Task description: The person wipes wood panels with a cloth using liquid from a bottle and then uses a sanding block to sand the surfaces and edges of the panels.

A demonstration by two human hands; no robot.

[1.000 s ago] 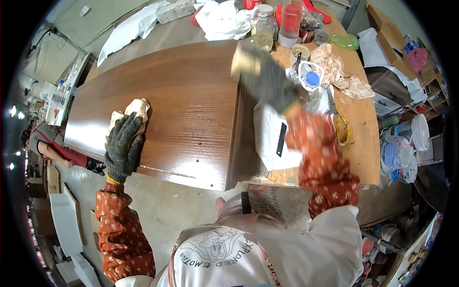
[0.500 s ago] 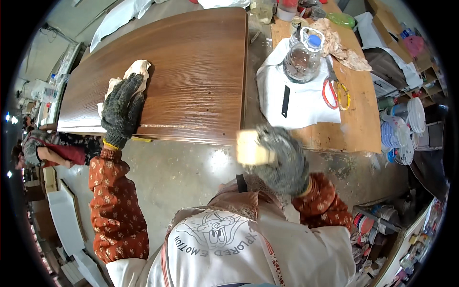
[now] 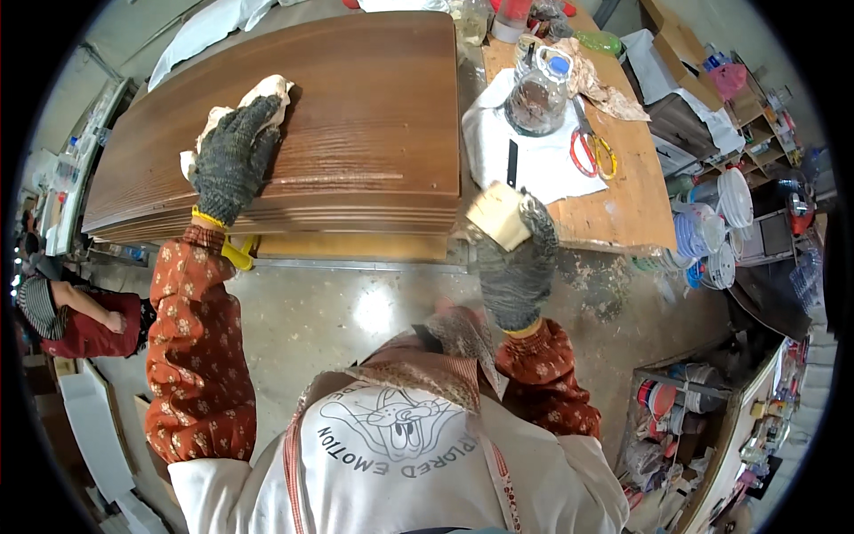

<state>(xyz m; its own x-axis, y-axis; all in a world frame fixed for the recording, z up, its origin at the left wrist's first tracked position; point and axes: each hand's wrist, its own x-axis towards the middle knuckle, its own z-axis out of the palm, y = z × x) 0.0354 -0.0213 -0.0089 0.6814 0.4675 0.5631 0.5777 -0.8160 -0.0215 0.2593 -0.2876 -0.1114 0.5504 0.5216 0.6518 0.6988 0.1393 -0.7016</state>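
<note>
A brown wood-grain panel [image 3: 356,116] lies in front of me on the left, the topmost of several stacked panels. My left hand [image 3: 235,156], in a dark grey knit glove, presses a crumpled cream cloth [image 3: 274,89] onto its surface, fingers over the cloth. Off the panel's near right corner, my right hand [image 3: 518,271], gloved alike, grips a pale yellow block [image 3: 499,216]. Whether the block is sponge or another material I cannot tell. It is held in the air, slightly blurred.
A wooden worktable [image 3: 623,205] at right bears a white sheet [image 3: 489,133] with a clear jug [image 3: 536,102], a black strip [image 3: 512,162] and scissors [image 3: 594,151]. Cable spools [image 3: 712,227] and shelves stand farther right. A person [image 3: 84,311] is at far left.
My right hand has swung forward and turned upright with the block. My left hand and the cloth have shifted slightly up the panel. The view has tilted, showing the stack's front edges.
</note>
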